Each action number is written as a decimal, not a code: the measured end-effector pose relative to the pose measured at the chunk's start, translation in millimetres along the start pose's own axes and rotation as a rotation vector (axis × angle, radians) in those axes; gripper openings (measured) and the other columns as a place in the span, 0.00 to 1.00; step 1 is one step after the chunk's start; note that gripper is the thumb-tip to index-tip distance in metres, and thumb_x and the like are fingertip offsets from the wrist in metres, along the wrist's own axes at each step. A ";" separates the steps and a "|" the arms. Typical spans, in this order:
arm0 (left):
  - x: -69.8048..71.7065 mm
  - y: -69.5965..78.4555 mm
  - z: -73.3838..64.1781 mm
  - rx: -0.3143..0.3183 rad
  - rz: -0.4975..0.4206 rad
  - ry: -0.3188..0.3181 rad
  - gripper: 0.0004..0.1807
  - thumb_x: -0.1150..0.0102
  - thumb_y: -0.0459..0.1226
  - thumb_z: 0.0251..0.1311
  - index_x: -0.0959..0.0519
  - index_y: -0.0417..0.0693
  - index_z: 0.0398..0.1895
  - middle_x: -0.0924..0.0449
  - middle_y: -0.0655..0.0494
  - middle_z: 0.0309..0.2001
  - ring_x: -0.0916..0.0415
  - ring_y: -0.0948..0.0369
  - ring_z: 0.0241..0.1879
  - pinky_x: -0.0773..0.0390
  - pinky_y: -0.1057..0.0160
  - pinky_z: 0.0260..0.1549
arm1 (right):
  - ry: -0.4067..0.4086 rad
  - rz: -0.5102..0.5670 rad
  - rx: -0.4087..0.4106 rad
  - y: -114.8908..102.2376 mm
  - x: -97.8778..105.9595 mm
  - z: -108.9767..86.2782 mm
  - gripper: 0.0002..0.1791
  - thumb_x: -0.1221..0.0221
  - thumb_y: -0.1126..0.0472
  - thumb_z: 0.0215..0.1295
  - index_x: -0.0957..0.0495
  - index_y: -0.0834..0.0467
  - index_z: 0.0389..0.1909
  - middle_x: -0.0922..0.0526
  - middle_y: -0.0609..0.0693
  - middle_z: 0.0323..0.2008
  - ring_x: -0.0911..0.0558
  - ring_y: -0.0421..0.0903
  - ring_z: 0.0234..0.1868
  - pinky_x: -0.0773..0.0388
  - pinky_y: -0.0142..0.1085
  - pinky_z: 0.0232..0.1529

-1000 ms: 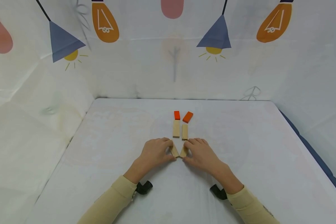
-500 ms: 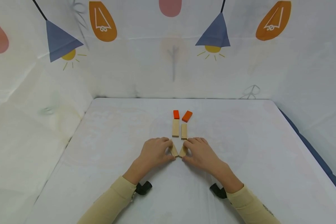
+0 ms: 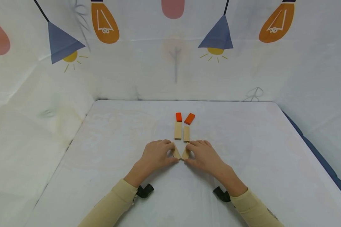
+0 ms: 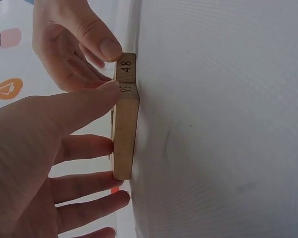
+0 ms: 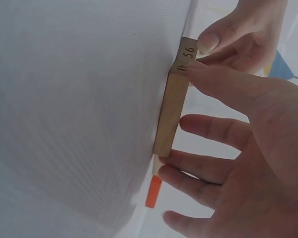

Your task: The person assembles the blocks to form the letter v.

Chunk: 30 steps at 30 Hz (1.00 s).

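Two plain wooden blocks lie flat at the centre of the table in a V, their near ends meeting. My left hand (image 3: 158, 154) pinches the left block (image 3: 176, 152) lengthwise, thumb at its near end and fingertips at its far end. In the left wrist view, the left block (image 4: 125, 139) has 56 printed on its end. The right block (image 3: 185, 154) is pinched the same way by my right hand (image 3: 203, 157). The right wrist view shows the right block (image 5: 171, 114) marked 48, its end against the other block's end. Fingers cover parts of both blocks.
Beyond the hands lie two more wooden blocks, one on the left (image 3: 178, 130) and one on the right (image 3: 186, 133). A red block (image 3: 178, 117) tops the left one; an orange block (image 3: 189, 119) lies slanted past the right one. A printed cloth (image 3: 147, 69) hangs behind the white table (image 3: 116, 126).
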<state>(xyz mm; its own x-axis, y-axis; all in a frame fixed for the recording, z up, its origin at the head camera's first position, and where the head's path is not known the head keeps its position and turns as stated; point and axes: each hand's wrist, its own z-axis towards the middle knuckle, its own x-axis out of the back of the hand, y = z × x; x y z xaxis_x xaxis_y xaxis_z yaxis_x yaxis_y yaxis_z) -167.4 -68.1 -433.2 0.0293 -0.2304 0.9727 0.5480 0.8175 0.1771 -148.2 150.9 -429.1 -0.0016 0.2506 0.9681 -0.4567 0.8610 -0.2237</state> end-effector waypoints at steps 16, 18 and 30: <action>-1.9 -0.5 1.7 0.016 -0.014 -0.001 0.15 0.31 0.55 0.56 0.16 0.59 0.39 0.15 0.58 0.50 0.16 0.57 0.43 0.18 0.56 0.37 | -0.035 0.021 -0.038 0.4 2.4 0.9 0.16 0.30 0.47 0.57 0.18 0.50 0.41 0.16 0.51 0.54 0.22 0.54 0.60 0.28 0.52 0.63; -3.1 -1.4 1.8 0.022 -0.016 -0.005 0.14 0.31 0.55 0.56 0.16 0.60 0.39 0.15 0.59 0.51 0.16 0.58 0.43 0.18 0.57 0.36 | -0.037 0.021 -0.039 0.1 3.0 1.5 0.15 0.30 0.48 0.57 0.17 0.50 0.42 0.16 0.50 0.53 0.22 0.53 0.60 0.28 0.51 0.63; -2.2 -2.0 3.9 0.005 -0.035 0.006 0.13 0.31 0.53 0.56 0.16 0.58 0.38 0.15 0.58 0.50 0.16 0.58 0.42 0.18 0.58 0.35 | -0.020 0.016 -0.020 2.2 5.8 4.8 0.11 0.31 0.49 0.59 0.15 0.50 0.38 0.17 0.49 0.48 0.22 0.52 0.57 0.27 0.50 0.60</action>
<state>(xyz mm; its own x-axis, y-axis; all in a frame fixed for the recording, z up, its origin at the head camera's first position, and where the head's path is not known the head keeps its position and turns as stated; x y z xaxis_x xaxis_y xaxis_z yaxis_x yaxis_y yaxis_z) -171.8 -67.2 -435.1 0.0153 -0.2617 0.9650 0.5445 0.8117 0.2115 -153.5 152.2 -423.4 -0.0266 0.2552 0.9665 -0.4384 0.8659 -0.2407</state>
